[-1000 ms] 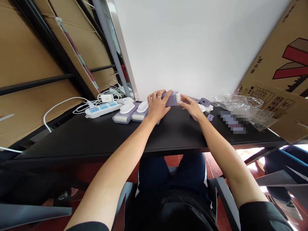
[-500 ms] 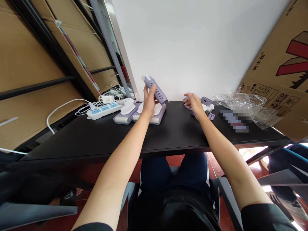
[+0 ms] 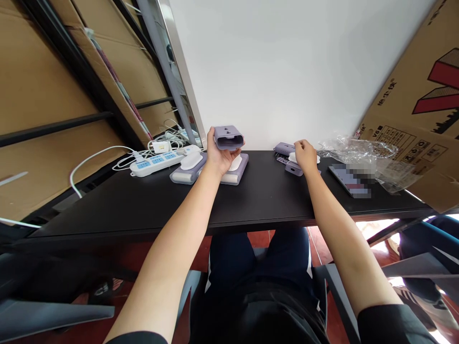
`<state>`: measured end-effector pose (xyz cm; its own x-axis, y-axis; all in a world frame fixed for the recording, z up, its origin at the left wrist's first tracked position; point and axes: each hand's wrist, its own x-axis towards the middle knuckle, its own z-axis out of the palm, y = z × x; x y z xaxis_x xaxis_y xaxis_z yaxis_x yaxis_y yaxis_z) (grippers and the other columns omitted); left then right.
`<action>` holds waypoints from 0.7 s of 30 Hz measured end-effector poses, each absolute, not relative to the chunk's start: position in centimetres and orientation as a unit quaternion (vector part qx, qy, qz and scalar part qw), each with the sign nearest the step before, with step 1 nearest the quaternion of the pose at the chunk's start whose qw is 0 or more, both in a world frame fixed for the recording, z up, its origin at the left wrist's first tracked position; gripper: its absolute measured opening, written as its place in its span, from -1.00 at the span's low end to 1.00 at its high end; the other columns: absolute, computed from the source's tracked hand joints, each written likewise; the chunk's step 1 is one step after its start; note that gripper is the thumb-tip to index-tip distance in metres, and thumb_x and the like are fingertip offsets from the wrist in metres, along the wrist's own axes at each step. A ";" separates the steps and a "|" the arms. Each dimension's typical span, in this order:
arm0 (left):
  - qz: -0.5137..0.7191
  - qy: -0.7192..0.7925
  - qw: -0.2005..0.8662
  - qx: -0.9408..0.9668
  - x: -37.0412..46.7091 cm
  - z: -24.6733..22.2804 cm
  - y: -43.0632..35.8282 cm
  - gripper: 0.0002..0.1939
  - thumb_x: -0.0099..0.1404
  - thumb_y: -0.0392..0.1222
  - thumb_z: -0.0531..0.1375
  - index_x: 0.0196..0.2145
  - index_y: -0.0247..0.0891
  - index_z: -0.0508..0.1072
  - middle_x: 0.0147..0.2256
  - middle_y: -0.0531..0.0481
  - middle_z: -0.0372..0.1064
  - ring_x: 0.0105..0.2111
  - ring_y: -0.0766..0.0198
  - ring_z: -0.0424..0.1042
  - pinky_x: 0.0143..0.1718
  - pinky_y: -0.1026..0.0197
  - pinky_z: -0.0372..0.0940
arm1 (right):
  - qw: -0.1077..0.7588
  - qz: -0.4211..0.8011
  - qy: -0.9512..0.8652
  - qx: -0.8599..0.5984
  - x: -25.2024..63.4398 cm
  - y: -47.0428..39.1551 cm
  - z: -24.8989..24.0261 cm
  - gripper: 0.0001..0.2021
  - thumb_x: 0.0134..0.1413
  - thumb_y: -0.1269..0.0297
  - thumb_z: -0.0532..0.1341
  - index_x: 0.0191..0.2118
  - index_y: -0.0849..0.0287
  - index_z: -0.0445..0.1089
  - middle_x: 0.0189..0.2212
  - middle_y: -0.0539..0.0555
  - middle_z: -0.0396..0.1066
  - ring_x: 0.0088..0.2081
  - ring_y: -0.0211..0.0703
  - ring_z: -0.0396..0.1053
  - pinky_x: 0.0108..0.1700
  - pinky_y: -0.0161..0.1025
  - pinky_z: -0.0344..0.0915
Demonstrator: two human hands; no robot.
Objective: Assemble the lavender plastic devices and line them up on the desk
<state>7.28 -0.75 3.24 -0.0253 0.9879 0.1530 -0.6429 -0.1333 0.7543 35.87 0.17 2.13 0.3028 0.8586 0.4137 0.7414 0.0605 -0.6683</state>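
My left hand (image 3: 219, 155) is wrapped round a hollow purple plastic housing (image 3: 228, 137), raised above the table, its open end facing me and small holes in its upper face. Below and behind that hand lie purple-and-white plastic units (image 3: 239, 169), partly covered by it. My right hand (image 3: 306, 155) is closed over a small pile of parts on the right; whatever its fingers hold is hidden. Around it lie a purple perforated piece (image 3: 285, 148), a white piece (image 3: 293, 157) and a small purple block (image 3: 294, 168).
A white power strip (image 3: 154, 164) with tangled cables sits at the left of the black table (image 3: 265, 200). On the right are a phone-like flat object (image 3: 349, 180), crumpled clear plastic (image 3: 369, 150) and a large cardboard box (image 3: 412, 129). A white panel (image 3: 287, 71) rises behind.
My left hand has turned the purple housing so its open end faces me and lowered it slightly. My right hand has shifted right over the pile, its fingers now curled in.
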 end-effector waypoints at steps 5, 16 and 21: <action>0.681 0.259 0.603 0.325 7.6 3.2 -0.3 -0.40 0.40 0.38 0.07 -0.01 -0.18 0.52 -0.25 -0.13 0.62 -0.25 0.18 0.62 -0.42 0.32 0.41 | 0.281 0.000 -0.608 -0.742 35.7 0.2 1.4 -0.64 0.31 0.22 0.09 0.07 0.08 0.55 0.13 0.28 0.47 0.20 0.30 0.34 0.22 0.19 0.20; 0.683 0.229 0.597 0.353 8.6 4.0 -1.8 -0.43 0.38 0.34 0.12 -0.02 -0.21 0.52 -0.27 -0.13 0.61 -0.28 0.11 0.62 -0.28 0.16 0.51 | 0.218 0.029 -0.562 -0.798 38.0 1.2 1.3 -0.57 0.19 0.25 0.20 0.17 -0.01 0.49 0.11 0.21 0.53 0.18 0.24 0.38 0.21 0.15 0.15; 0.690 0.224 0.591 0.353 8.6 3.8 -1.6 -0.46 0.37 0.33 0.15 -0.03 -0.18 0.52 -0.26 -0.12 0.61 -0.25 0.11 0.62 -0.24 0.14 0.53 | 0.176 0.043 -0.562 -0.807 38.3 1.4 1.3 -0.62 0.16 0.13 0.26 0.08 0.04 0.54 0.10 0.22 0.53 0.20 0.26 0.37 0.20 0.16 0.18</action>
